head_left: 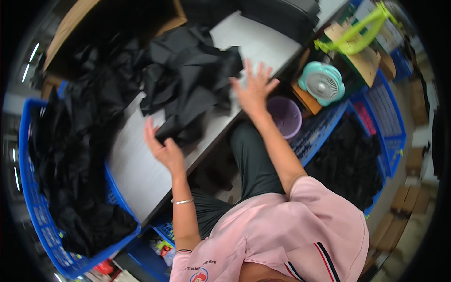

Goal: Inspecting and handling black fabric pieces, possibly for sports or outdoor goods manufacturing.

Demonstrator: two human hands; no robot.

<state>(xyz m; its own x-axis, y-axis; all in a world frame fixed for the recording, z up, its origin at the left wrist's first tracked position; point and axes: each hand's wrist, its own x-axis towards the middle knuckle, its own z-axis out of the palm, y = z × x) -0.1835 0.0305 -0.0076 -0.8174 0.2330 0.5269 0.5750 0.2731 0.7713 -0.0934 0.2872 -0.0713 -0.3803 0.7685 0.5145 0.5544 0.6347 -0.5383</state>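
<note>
The left hand [164,152] is open and grips nothing, its fingers parted and its thumb held away from them, at the lower left edge of the black cloth [188,80]. The right hand [254,94] is open wide, fingers and thumb fanned out, just beside the cloth's right edge. Whether either hand touches the cloth I cannot tell.

The left forearm rises almost straight, with the fingers pointing up and a little left; the right forearm slants up and to the left, its fingers pointing away from the body. The hands stand well apart, with the cloth between and beyond them.

The cloth lies crumpled on the bench [141,174]. More black cloth adjoins it on the left and fills one blue left basket [40,225]; the number of pieces cannot be made out. There is one bracelet [182,201], on the left wrist. To the right are one purple bin [286,115], one turquoise fan [324,84] and one lime-green frame [361,46]. A blue right basket [385,122] stands past them, near more dark cloth. One large open box [66,28] is at the upper left.
</note>
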